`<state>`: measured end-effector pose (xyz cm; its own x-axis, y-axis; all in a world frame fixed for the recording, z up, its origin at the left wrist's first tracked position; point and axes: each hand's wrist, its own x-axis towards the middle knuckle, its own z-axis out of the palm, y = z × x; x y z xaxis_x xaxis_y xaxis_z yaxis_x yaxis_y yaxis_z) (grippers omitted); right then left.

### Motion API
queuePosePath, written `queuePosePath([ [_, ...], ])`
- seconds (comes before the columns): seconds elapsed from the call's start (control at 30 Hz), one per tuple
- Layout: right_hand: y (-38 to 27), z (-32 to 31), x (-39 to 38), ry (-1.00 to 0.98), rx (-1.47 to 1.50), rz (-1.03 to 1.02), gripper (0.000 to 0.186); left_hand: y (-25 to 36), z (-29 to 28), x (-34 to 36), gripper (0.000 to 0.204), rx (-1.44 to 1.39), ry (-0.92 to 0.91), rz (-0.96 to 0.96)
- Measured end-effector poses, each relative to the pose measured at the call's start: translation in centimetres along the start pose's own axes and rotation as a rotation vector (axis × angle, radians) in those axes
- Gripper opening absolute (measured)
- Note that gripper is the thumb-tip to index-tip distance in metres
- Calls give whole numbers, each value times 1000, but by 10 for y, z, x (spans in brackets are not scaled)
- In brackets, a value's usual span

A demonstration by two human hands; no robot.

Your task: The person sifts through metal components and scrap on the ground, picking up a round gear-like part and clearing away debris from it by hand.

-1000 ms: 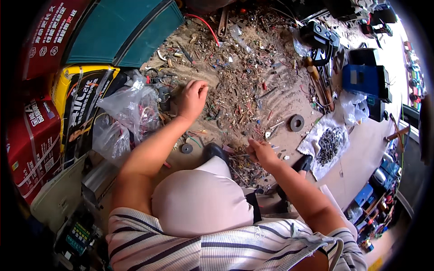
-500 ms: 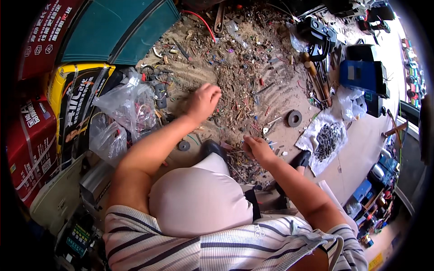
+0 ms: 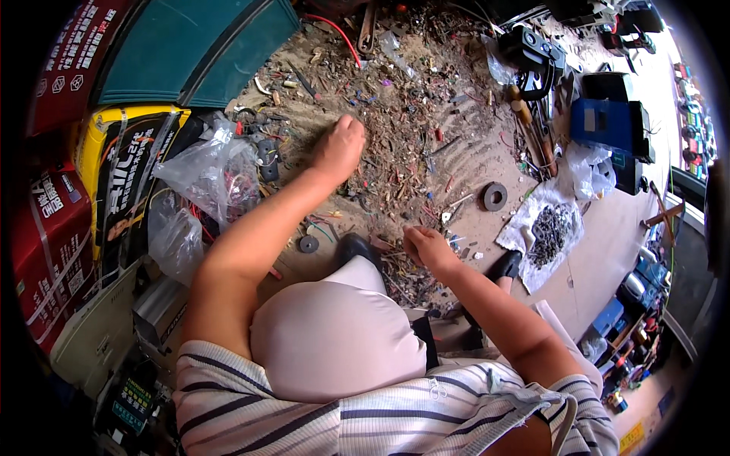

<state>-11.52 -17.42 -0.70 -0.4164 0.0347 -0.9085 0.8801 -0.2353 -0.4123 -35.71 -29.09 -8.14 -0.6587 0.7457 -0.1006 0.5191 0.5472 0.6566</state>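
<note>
A wide spread of mixed scrap (image 3: 403,144), with wire ends, small metal bits and sandy dirt, covers the floor before me. My left hand (image 3: 340,146) is over its left part, fingers curled down towards the dirt, hiding whatever is under the tips. Nearer to me, my right hand (image 3: 427,247) is closed loosely at the scrap's near edge; its palm side is hidden. A dark ring (image 3: 487,199) lies flat to the right of that hand. Farther right, a white cloth (image 3: 523,262) carries a heap of small dark metal pieces (image 3: 553,234).
Clear plastic bags (image 3: 201,167), a yellow-black box (image 3: 125,175) and a teal case (image 3: 198,53) line the left side. Wooden-handled tools (image 3: 522,114) and a blue container (image 3: 597,121) stand at the right. My dark shoe (image 3: 359,248) is between my arms, near a small dark disc (image 3: 303,247).
My left hand has moved farther away over the scrap, and its fingers point more downward. My right hand has shifted only slightly to the left.
</note>
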Motion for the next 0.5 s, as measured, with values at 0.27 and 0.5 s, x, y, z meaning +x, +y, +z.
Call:
queuePosePath([
  [0.27,-3,1,1,19,70,45,48,-10,-14,-12,13,89,81,52],
  [0.5,4,1,5,49,78,26,43,-17,-26,-9,17,-36,200,-120],
])
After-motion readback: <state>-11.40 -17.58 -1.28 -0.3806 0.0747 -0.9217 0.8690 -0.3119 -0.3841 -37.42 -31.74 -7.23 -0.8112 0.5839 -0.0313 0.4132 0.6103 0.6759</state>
